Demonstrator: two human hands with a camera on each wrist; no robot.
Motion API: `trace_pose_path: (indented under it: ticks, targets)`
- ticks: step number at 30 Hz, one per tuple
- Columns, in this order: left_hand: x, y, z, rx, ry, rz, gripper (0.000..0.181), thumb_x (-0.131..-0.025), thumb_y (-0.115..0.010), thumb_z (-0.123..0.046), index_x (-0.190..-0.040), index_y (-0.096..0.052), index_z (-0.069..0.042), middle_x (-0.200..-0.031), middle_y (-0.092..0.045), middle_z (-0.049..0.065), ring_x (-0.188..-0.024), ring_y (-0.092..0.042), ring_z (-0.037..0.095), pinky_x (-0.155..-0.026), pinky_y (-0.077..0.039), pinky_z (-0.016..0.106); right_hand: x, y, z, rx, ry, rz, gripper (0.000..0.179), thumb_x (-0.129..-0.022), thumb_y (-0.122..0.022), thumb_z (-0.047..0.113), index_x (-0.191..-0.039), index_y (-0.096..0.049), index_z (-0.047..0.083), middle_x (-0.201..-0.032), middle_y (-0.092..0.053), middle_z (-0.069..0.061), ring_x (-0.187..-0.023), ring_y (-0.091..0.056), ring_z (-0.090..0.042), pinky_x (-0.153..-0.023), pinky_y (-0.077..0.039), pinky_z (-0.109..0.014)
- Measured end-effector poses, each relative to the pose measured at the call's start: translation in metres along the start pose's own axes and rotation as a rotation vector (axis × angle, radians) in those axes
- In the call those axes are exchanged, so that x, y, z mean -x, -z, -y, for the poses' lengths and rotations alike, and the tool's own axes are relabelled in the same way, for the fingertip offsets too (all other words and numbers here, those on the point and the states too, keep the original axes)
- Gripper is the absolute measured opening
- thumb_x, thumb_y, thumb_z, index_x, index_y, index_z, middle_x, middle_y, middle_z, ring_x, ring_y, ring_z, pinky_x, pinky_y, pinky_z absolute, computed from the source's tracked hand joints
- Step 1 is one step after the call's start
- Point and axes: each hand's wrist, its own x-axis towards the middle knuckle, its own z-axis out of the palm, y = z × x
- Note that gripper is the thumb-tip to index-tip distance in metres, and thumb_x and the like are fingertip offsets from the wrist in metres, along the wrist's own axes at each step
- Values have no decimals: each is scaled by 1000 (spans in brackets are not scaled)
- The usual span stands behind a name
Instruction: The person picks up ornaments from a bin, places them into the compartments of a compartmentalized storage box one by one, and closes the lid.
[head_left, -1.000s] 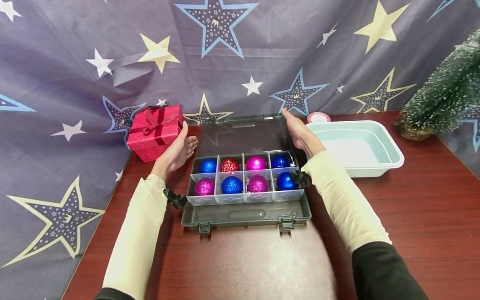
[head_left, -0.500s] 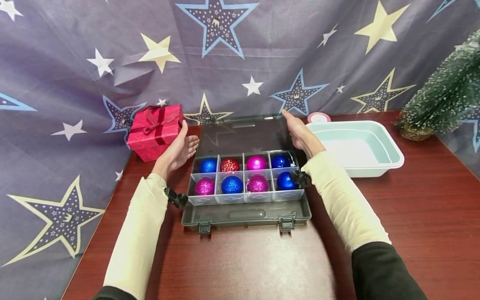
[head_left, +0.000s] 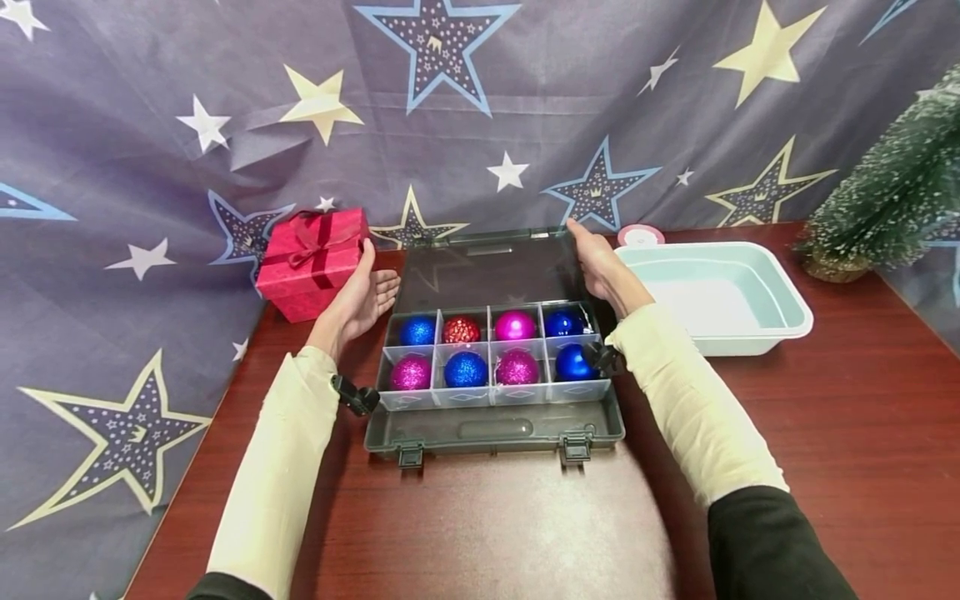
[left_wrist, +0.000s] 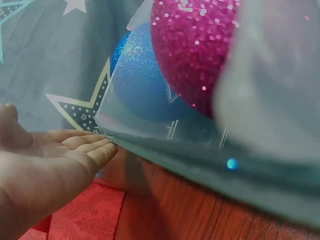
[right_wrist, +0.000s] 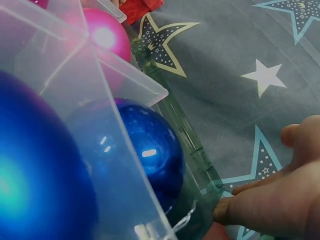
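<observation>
A dark translucent plastic case point(head_left: 495, 429) lies with its lid point(head_left: 487, 279) raised at the back. Inside it, a clear divided tray point(head_left: 405, 400) holds several Christmas baubles, one per compartment: a red bauble point(head_left: 461, 329), glossy and glittery blue ones point(head_left: 466, 369), and pink ones point(head_left: 514, 326). My left hand point(head_left: 356, 302) is at the case's left side, fingers straight, palm inward; in the left wrist view its fingertips point(left_wrist: 106, 150) come right to the case's edge. My right hand point(head_left: 602, 268) stretches along the lid's right edge, fingers point(right_wrist: 250, 207) reaching its back corner.
A red gift box point(head_left: 311, 262) with a ribbon stands just behind my left hand. To the right sit a pale green basin point(head_left: 750, 337), a pink-and-white roll point(head_left: 641, 236) and a small frosted Christmas tree point(head_left: 892, 192). A starry curtain point(head_left: 525, 100) hangs behind the wooden table point(head_left: 495, 533).
</observation>
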Motion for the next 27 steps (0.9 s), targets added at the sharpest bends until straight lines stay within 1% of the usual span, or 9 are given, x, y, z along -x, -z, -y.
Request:
trace_pose_path:
  ticks: [2, 4, 7, 11, 16, 19, 22, 25, 27]
  targets:
    - [0, -1, -1, 10, 2, -11, 104, -100, -12, -76, -161, 4, 6, -171, 4, 21, -157, 1, 29, -125, -4, 35, 0, -1, 1, 12, 19, -9, 40, -111, -43, 42, -121, -55, 5, -112, -60, -11, -121, -54, -32, -112, -40, -44]
    - [1, -2, -2, 14, 1, -23, 103, -100, -11, -76, -162, 3, 6, -171, 2, 21, -157, -1, 29, -125, -5, 35, 1, -1, 2, 36, 36, -13, 48, -111, -44, 41, -138, -50, 2, -129, -57, -15, -130, -48, -32, -115, -37, -42]
    - [3, -4, -4, 15, -14, -52, 103, -100, -11, -75, -162, 0, 6, -171, -2, 21, -157, -5, 30, -125, -7, 34, 3, -2, 5, 74, 58, -9, 62, -110, -44, 41, -155, -35, -1, -154, -40, -18, -142, -37, -30, -119, -29, -39]
    - [5, -5, -7, 18, -47, -99, 101, -101, -11, -74, -163, -4, 6, -171, -9, 20, -157, -10, 29, -125, -9, 34, 6, -2, 10, 74, 89, 2, 64, -110, -45, 43, -153, -36, -3, -155, -38, -21, -140, -39, -32, -118, -31, -41]
    - [6, -9, -10, 29, -84, -146, 98, -102, -12, -73, -163, -8, 4, -170, -14, 19, -156, -16, 28, -124, -11, 33, 12, 0, 14, 51, 133, 39, 48, -110, -46, 41, -132, -53, -1, -130, -55, -16, -126, -50, -32, -114, -37, -46]
    - [8, -12, -11, 37, -116, -166, 98, -103, -11, -71, -163, -11, 5, -170, -17, 19, -156, -19, 27, -124, -14, 33, 17, 3, 16, 71, 174, 31, 47, -111, -46, 38, -133, -55, -3, -119, -60, -12, -123, -53, -33, -114, -38, -46]
    - [11, -14, -12, 51, -148, -169, 97, -103, -9, -71, -163, -11, 6, -169, -16, 19, -156, -19, 27, -124, -15, 32, 22, 6, 20, 88, 199, 45, 57, -112, -44, 38, -146, -47, -8, -133, -59, -22, -132, -50, -35, -117, -35, -44]
    - [16, -15, -12, 60, -178, -167, 96, -103, -7, -70, -162, -12, 6, -169, -17, 19, -155, -19, 28, -124, -15, 33, 27, 8, 23, 116, 220, 71, 66, -112, -40, 39, -155, -33, -11, -154, -41, -31, -147, -37, -35, -122, -24, -42]
    - [20, -15, -12, 59, -201, -165, 96, -103, -7, -69, -162, -13, 7, -169, -18, 20, -155, -20, 28, -124, -14, 34, 31, 9, 25, 143, 230, 81, 70, -112, -39, 41, -159, -25, -9, -160, -31, -32, -152, -27, -35, -124, -17, -41]
